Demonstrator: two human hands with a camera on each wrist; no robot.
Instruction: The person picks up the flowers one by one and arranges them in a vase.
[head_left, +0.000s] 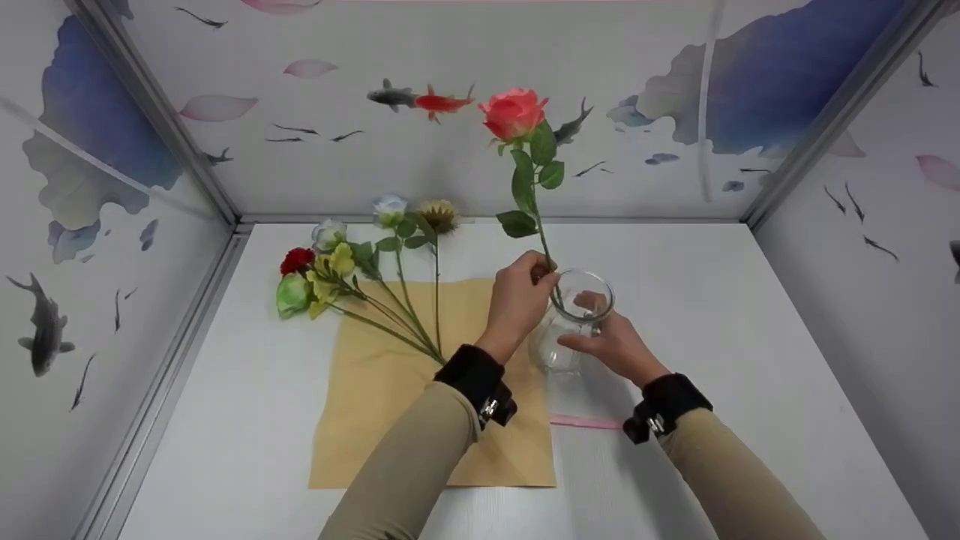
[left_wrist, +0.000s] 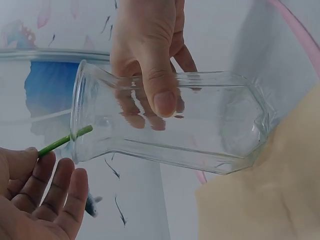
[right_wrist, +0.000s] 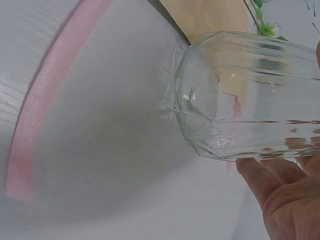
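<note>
A coral-pink rose (head_left: pixel 514 115) stands upright on a green leafy stem, which my left hand (head_left: pixel 519 300) pinches low down between thumb and fingers. In the left wrist view the cut end of the stem (left_wrist: pixel 82 131) reaches just inside the mouth of a clear glass vase (left_wrist: pixel 180 122). My right hand (head_left: pixel 611 341) grips the vase around its neck and upper side, thumb in front and fingers behind. The faceted base of the vase (right_wrist: pixel 192 100) shows in the right wrist view, beside the brown paper.
Brown wrapping paper (head_left: pixel 375 442) lies flat on the white table (head_left: pixel 720 300). Several artificial flowers, among them a red one (head_left: pixel 298 260) and a green one (head_left: pixel 292 295), rest across its upper left part. A pink ribbon (head_left: pixel 585 422) lies right of the paper. Printed walls (head_left: pixel 420 165) enclose the table.
</note>
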